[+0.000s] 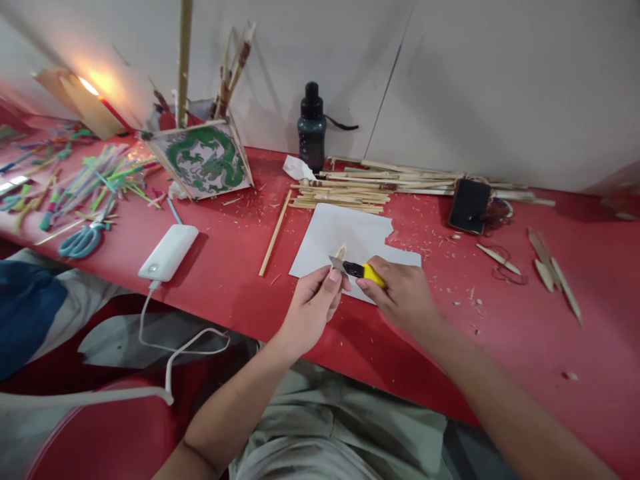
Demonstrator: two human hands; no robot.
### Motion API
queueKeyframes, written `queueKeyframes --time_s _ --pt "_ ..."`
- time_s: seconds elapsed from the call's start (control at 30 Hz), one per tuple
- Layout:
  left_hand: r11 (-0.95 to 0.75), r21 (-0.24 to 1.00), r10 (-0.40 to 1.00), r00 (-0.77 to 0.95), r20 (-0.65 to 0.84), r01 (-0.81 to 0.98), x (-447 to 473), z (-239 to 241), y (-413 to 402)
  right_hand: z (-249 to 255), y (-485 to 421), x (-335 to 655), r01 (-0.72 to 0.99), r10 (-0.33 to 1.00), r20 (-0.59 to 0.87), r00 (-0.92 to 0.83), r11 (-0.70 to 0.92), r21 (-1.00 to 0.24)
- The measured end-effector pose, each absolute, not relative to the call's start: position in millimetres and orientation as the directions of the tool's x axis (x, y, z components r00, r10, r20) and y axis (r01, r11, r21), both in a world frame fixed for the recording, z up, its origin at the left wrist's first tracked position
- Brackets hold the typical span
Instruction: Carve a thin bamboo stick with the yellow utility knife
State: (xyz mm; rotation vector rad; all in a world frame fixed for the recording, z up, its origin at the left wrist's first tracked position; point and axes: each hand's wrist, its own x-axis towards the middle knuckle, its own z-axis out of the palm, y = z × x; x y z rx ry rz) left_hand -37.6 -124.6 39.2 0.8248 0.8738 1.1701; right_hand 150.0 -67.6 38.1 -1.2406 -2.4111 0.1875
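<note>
My left hand [315, 300] is closed around a small pale piece of wood [342, 251] whose pointed tip sticks up past the fingers. In my right hand [403, 290] is a utility knife [373, 273] with a yellow and black handle. Its blade lies against the wood, close to my left thumb. Both hands are over the near edge of a torn white sheet of paper [320, 233]. Most of the wood piece is hidden by my left fingers.
Bamboo strips [345, 193] lie behind the paper, beside a dark bottle [312, 130]. A phone [470, 205] and carved wood pieces [553, 270] are on the right. Leftward are a power bank [169, 252], scissors [83, 241], a dragon-painted holder [205, 160] and a lit candle [107, 103].
</note>
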Motion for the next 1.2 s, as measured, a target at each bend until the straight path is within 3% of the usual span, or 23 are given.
queueKeyframes --time_s 0.1,0.2,0.3,0.47,0.8,1.07,1.2 --pt "0.104 0.967 0.993 0.086 -0.086 -0.234 -39 39 -128 38 -73 151 0.766 0.817 0.305 -0.49 0.57 -0.296" --pt "-0.015 0.997 1.0 -0.004 0.016 0.081 -42 39 -128 37 -77 151 0.793 0.827 0.328 -0.456 0.545 -0.272" --pt "-0.084 0.936 0.994 -0.039 0.103 0.341 -46 39 -125 37 -83 149 0.823 0.846 0.311 -0.432 0.511 -0.249" --pt "-0.079 0.83 0.985 -0.086 0.15 0.552 -48 40 -121 41 -97 142 0.853 0.863 0.296 -0.41 0.478 -0.211" --pt "-0.077 0.806 0.989 -0.058 0.136 0.587 -49 41 -124 32 -90 133 0.897 0.874 0.307 -0.376 0.426 -0.116" --pt "0.037 0.955 0.999 -0.015 -0.034 0.295 -63 28 -114 17 -65 122 0.901 0.895 0.195 -0.401 0.424 -0.094" --pt "0.051 0.891 0.996 -0.085 -0.014 0.451 -64 27 -111 20 -57 117 0.899 0.894 0.146 -0.424 0.434 -0.049"
